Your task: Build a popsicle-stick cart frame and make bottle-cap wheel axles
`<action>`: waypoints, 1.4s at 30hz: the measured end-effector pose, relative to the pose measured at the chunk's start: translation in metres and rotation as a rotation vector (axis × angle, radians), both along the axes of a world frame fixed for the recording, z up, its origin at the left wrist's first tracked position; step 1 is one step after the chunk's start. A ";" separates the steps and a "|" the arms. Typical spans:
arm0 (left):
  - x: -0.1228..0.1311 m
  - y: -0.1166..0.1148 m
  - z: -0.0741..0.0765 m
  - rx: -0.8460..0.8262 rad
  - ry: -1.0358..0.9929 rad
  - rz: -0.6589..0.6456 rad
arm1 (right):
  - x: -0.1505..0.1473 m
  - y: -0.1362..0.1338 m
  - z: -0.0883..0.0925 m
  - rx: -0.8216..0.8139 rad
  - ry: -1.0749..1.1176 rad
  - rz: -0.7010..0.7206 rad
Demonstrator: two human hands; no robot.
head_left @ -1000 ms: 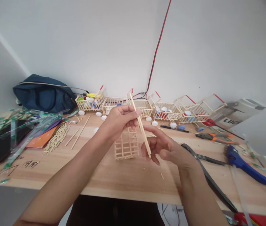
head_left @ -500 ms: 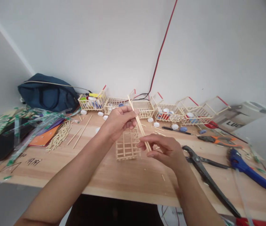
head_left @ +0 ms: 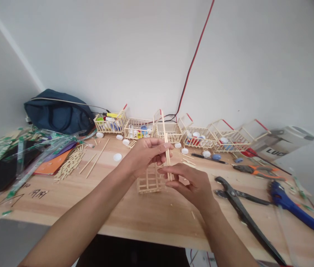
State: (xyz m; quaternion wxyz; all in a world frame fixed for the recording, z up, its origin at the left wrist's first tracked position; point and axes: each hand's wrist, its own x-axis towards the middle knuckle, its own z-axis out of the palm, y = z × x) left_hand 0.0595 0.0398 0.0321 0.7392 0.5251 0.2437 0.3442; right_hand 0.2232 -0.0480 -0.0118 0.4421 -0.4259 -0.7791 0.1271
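My left hand (head_left: 146, 155) is closed on the top of a small cage-like basket of thin wooden sticks (head_left: 148, 181) that stands on the wooden table (head_left: 151, 215). A long thin wooden stick (head_left: 164, 139) rises nearly upright beside the basket. My left fingers pinch it partway up, and my right hand (head_left: 190, 183) pinches its lower end against the basket's right side.
Several finished stick baskets (head_left: 198, 135) with white and blue bottle caps line the wall. A blue bag (head_left: 58, 113), a pile of sticks (head_left: 69, 165) and plastic wrappers lie left. Black shears (head_left: 246, 215), orange pliers (head_left: 257, 170) and a blue glue gun (head_left: 296, 205) lie right.
The long stick has swung from a slant to nearly upright. Both hands have lowered toward the table, and my right hand has closed in on the stick's lower end at the basket.
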 end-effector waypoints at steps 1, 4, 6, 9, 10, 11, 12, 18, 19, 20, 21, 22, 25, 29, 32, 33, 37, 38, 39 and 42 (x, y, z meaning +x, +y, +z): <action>0.000 0.000 0.000 -0.002 0.004 -0.001 | 0.000 -0.001 0.000 -0.001 -0.003 0.010; -0.001 0.000 0.001 -0.003 0.012 -0.010 | 0.001 -0.003 0.000 -0.042 0.078 0.071; -0.001 -0.001 0.001 0.004 0.022 -0.026 | 0.003 -0.003 0.000 -0.084 0.256 0.056; 0.000 -0.006 0.000 0.054 0.073 -0.091 | 0.007 0.001 -0.001 -0.089 0.505 -0.091; 0.002 -0.008 0.000 0.086 0.102 -0.116 | 0.009 0.004 -0.001 -0.095 0.548 -0.132; 0.003 -0.011 -0.001 0.121 0.133 -0.140 | 0.010 0.007 -0.003 -0.123 0.579 -0.153; 0.004 -0.014 -0.002 0.153 0.163 -0.158 | 0.012 0.009 -0.004 -0.174 0.608 -0.157; 0.013 -0.027 -0.010 0.184 0.275 -0.246 | 0.014 0.011 -0.001 -0.517 0.801 -0.077; 0.013 -0.027 -0.011 0.184 0.287 -0.250 | 0.014 0.011 0.001 -0.535 0.816 -0.078; 0.014 -0.028 -0.012 0.189 0.299 -0.250 | 0.014 0.010 0.003 -0.548 0.822 -0.086; 0.014 -0.029 -0.012 0.198 0.308 -0.247 | 0.014 0.010 0.004 -0.557 0.819 -0.099; 0.015 -0.029 -0.012 0.209 0.315 -0.243 | 0.015 0.010 0.005 -0.563 0.810 -0.113; 0.015 -0.029 -0.012 0.238 0.336 -0.238 | 0.019 0.011 0.004 -0.556 0.753 -0.127; 0.015 -0.033 -0.010 0.330 0.399 -0.201 | 0.026 0.011 0.005 -0.475 0.609 -0.128; 0.016 -0.043 -0.010 0.450 0.469 -0.103 | 0.030 0.005 0.013 -0.388 0.434 -0.155; 0.016 -0.048 -0.010 0.488 0.491 -0.060 | 0.030 0.001 0.017 -0.358 0.352 -0.177; 0.016 -0.068 -0.019 0.657 0.537 0.057 | 0.029 -0.021 0.034 -0.228 0.013 -0.288; 0.016 -0.074 -0.024 0.705 0.538 0.073 | 0.028 -0.028 0.036 -0.182 -0.046 -0.321; 0.015 -0.078 -0.029 0.753 0.534 0.091 | 0.027 -0.034 0.037 -0.126 -0.091 -0.356; 0.011 -0.090 -0.049 0.860 0.503 0.168 | 0.028 -0.047 0.029 0.041 -0.152 -0.472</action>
